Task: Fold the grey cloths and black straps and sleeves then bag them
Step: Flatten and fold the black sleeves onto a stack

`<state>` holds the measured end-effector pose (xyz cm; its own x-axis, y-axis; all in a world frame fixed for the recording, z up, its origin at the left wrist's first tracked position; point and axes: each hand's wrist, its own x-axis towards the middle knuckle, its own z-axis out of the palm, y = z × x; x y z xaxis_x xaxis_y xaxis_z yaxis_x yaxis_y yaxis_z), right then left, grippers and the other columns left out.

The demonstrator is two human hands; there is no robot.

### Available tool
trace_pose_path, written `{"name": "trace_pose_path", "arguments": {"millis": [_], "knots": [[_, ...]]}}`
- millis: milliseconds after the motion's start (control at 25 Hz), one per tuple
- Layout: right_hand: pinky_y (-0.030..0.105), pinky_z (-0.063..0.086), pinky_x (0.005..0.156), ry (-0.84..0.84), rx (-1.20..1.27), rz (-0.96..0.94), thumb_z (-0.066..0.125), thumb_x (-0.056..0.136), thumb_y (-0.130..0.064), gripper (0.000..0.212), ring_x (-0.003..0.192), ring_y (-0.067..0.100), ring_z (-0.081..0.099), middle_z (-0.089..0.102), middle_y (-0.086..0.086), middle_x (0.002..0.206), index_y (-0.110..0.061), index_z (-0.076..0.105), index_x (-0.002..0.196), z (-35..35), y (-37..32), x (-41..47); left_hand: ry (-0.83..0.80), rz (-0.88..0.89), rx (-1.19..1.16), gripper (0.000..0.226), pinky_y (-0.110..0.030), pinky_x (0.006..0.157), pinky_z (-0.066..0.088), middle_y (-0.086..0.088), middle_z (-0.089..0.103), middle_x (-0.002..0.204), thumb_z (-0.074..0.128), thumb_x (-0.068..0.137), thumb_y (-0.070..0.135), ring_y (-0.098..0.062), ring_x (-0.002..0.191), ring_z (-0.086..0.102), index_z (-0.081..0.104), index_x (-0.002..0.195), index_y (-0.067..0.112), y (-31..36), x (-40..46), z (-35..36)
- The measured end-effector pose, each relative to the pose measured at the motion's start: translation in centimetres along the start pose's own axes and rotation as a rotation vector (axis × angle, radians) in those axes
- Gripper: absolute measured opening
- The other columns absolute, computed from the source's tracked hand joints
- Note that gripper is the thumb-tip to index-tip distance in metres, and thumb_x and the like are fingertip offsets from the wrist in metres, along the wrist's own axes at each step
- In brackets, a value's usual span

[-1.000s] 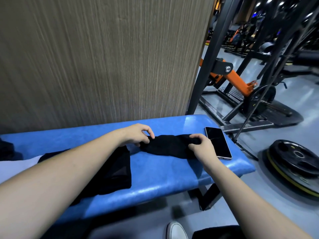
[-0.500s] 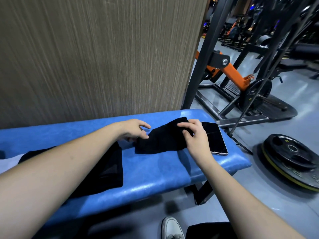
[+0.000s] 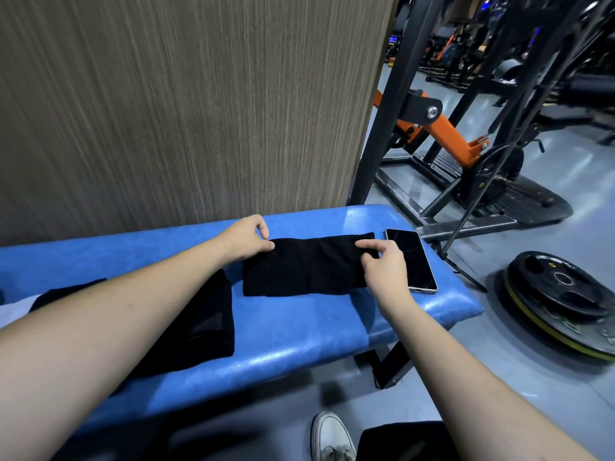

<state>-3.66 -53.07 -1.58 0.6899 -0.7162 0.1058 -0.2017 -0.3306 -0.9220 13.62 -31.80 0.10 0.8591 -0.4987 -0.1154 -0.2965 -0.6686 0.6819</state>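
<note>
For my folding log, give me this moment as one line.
step: flattening black sleeve on blue bench | left hand: pinches left end | right hand: pinches right end | phone: beside sleeve

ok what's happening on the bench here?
A person is folding gym gear on the blue bench. The left hand and right hand each pinch one end of a black sleeve lying flat on the pad. A phone lies just right of it, another black piece sits to the left under the left forearm. No bag in view.
</note>
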Motion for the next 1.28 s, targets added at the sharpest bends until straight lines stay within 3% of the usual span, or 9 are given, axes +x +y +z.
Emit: {"name": "trace_pose_path", "arguments": {"millis": [80, 160, 320, 560, 680, 800, 960, 1160, 1280], "knots": [[0.026, 0.047, 0.067, -0.01, -0.032, 0.053, 0.05, 0.09, -0.001, 0.031, 0.072, 0.013, 0.058, 0.06, 0.005, 0.118, -0.024, 0.069, 0.098, 0.1, 0.3, 0.0, 0.019, 0.02, -0.054, 0.029, -0.031, 0.064, 0.042, 0.0, 0.06, 0.07, 0.076, 0.085, 0.027, -0.017, 0.063, 0.052, 0.049, 0.094, 0.019, -0.3, -0.4, -0.5], [0.022, 0.045, 0.061, -0.015, -0.048, 0.081, 0.052, 0.089, -0.001, 0.03, 0.065, 0.012, 0.058, 0.058, 0.009, 0.122, -0.02, 0.069, 0.105, 0.2, 0.4, 0.1, -0.051, 0.051, -0.117, 0.036, -0.029, 0.062, 0.045, -0.002, 0.064, 0.077, 0.079, 0.084, 0.021, -0.017, 0.062, 0.053, 0.048, 0.102, 0.019, -0.2, -0.9, -1.0], [0.022, 0.047, 0.069, -0.008, -0.084, 0.075, 0.059, 0.087, -0.001, 0.036, 0.075, 0.013, 0.061, 0.047, 0.005, 0.125, -0.018, 0.065, 0.118, -0.1, 0.1, -0.4, -0.26, 0.054, -0.124, 0.036, -0.023, 0.063, 0.05, -0.008, 0.064, 0.095, 0.079, 0.082, 0.009, -0.013, 0.061, 0.056, 0.053, 0.104, 0.019, -0.2, -1.7, -1.4], [0.022, 0.046, 0.097, -0.056, -0.072, -0.148, 0.061, 0.086, -0.001, 0.037, 0.106, 0.008, 0.058, 0.056, -0.001, 0.118, -0.025, 0.068, 0.113, 0.6, -1.5, -1.6, -0.26, 0.047, -0.062, 0.019, -0.025, 0.071, 0.048, -0.005, 0.065, 0.084, 0.076, 0.085, 0.014, -0.013, 0.064, 0.056, 0.067, 0.098, 0.024, 0.3, -1.7, -1.3], [0.003, 0.037, 0.086, -0.12, -0.053, -0.248, 0.063, 0.086, -0.001, 0.038, 0.1, -0.001, 0.054, 0.057, 0.0, 0.115, -0.026, 0.067, 0.114, 2.4, -2.9, -2.5, -0.269, 0.061, -0.111, 0.018, -0.027, 0.075, 0.05, -0.008, 0.069, 0.09, 0.071, 0.09, 0.013, -0.015, 0.071, 0.061, 0.068, 0.103, 0.025, 0.3, -1.8, -1.5], [-0.002, 0.033, 0.082, -0.207, -0.077, -0.295, 0.064, 0.085, 0.0, 0.041, 0.094, -0.002, 0.052, 0.055, 0.001, 0.112, -0.026, 0.066, 0.117, 5.0, -4.0, -3.2, -0.27, -0.007, -0.225, 0.019, -0.036, 0.078, 0.056, -0.018, 0.066, 0.092, 0.057, 0.098, 0.006, -0.022, 0.073, 0.063, 0.066, 0.111, 0.016, -0.1, -1.6, -1.5], [0.003, 0.034, 0.084, -0.338, -0.143, -0.288, 0.063, 0.083, 0.002, 0.049, 0.098, 0.011, 0.052, 0.052, 0.003, 0.109, -0.025, 0.064, 0.124, 7.9, -4.4, -4.1, -0.295, -0.096, -0.41, 0.029, -0.038, 0.076, 0.055, -0.008, 0.063, 0.079, 0.042, 0.103, 0.011, -0.022, 0.065, 0.058, 0.058, 0.125, 0.022, -0.7, -1.7, -1.7], [0.027, 0.042, 0.102, -0.421, -0.191, -0.28, 0.069, 0.081, -0.006, 0.056, 0.113, 0.017, 0.055, 0.057, 0.0, 0.116, -0.028, 0.056, 0.131, 9.3, -4.3, -4.1, -0.28, -0.089, -0.505, 0.031, -0.031, 0.068, 0.053, -0.008, 0.059, 0.098, 0.038, 0.107, 0.04, -0.016, 0.062, 0.059, 0.047, 0.136, 0.034, -0.5, -2.9, -2.0], [0.02, 0.046, 0.083, -0.463, -0.148, -0.237, 0.076, 0.081, -0.012, 0.064, 0.093, 0.014, 0.059, 0.058, -0.004, 0.114, -0.027, 0.049, 0.136, 9.6, -4.8, -4.5, -0.279, -0.082, -0.493, 0.034, -0.03, 0.068, 0.049, -0.007, 0.057, 0.099, 0.038, 0.106, 0.041, -0.016, 0.069, 0.054, 0.051, 0.134, 0.026, -0.5, -3.0, -2.0]]}}
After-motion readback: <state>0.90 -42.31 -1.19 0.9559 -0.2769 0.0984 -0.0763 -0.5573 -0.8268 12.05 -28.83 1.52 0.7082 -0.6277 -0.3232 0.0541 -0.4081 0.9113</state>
